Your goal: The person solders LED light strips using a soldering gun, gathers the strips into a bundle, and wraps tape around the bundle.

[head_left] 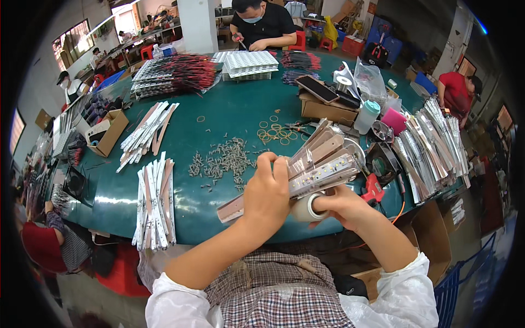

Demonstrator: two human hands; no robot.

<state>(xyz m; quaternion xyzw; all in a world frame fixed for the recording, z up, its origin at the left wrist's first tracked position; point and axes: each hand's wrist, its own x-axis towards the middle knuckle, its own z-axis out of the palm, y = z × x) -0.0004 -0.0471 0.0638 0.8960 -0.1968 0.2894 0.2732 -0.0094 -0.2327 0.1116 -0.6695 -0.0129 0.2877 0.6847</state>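
Observation:
My left hand [266, 191] is closed around a bundle of LED strips [328, 170], held tilted over the table's near edge. The strips fan out toward the upper right, some showing brown backs, others white faces with small yellow LEDs. Just under the bundle, my right hand [350, 206] grips a roll of clear tape [302, 210], its fingers through and around the core. Some right fingers are hidden behind the strips and roll. Beyond my left hand lies a scattered heap of small grey parts [221, 161], with several rubber bands [276, 133] beside it.
Strip piles lie at left [155, 202], further back [147, 131] and at right [432, 150]. A red glue gun [373, 188] sits near my right hand, by a bottle [367, 116] and cardboard box [322, 109]. Across the green table [191, 128], a person [262, 27] works behind white stacked panels [249, 64].

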